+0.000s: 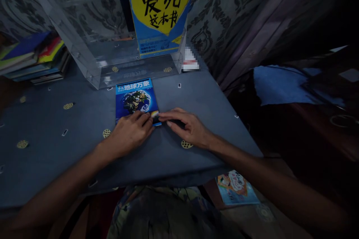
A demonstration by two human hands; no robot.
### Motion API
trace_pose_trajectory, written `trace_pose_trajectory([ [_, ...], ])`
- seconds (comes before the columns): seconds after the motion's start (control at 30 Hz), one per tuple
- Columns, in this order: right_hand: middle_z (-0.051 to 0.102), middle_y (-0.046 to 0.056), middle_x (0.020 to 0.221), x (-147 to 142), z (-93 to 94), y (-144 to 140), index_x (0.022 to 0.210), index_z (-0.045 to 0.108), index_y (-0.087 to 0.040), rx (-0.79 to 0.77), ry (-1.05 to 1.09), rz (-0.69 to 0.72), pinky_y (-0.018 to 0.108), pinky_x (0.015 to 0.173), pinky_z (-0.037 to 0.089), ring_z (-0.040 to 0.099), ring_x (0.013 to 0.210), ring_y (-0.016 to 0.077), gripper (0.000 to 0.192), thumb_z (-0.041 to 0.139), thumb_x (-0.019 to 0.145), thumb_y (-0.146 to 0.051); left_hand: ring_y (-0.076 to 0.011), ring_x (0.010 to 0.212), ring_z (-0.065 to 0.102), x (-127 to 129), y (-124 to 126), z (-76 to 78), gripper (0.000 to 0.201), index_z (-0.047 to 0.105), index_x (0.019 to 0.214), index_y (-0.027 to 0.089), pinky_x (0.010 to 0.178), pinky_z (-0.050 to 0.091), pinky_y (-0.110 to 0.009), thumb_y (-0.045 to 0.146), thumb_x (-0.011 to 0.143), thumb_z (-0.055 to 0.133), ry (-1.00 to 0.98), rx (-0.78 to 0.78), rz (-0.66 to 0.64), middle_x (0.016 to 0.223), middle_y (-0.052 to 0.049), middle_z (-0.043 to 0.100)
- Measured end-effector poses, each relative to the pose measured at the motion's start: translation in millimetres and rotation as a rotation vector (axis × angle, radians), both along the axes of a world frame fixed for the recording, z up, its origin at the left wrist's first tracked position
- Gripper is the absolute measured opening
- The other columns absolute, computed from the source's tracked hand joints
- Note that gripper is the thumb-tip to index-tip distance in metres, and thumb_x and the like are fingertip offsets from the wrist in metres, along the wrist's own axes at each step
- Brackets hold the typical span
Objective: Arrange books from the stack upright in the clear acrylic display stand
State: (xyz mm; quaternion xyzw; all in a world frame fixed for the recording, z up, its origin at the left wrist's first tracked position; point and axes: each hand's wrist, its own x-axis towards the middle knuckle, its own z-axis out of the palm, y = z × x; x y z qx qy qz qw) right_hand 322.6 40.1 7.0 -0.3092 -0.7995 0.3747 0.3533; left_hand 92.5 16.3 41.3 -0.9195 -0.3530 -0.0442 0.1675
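A small blue book [134, 93] with a picture of the Earth on its cover lies closed on the cloth-covered table [196, 99]. My left hand [134, 129] rests on the lower part of the cover, palm down, fingers slightly bent and not wrapped round it. At the lower right corner of the book is my right hand [190, 125], its fingers stretched out and its thumb apart; the fingertips reach the book's right edge. The lower part of the cover is partly hidden by my left hand.
Behind the book stands a clear acrylic rack [92, 69] holding a blue and yellow book [162, 18]. A stack of books [39, 58] sits at the far left. Beyond the table's right edge lies a blue cloth-like sheet [283, 86]. Below the front edge is another book [237, 188].
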Motion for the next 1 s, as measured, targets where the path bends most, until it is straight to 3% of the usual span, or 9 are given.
trace_pose_trajectory([
  [1.0,0.077,0.005,0.106,-0.5,3.4,-1.8,0.127,0.068,-0.028,0.066,0.052,0.009,0.04,0.088,0.055,0.066,0.099,0.0194,0.038,0.05,0.096,-0.015,-0.0204,0.083,0.065,0.6,0.6,4.3,0.03,0.069,0.106,0.012,0.062,0.049,-0.029,0.025,0.104,0.042,-0.001,-0.01,-0.006,0.099,-0.01,0.074],
])
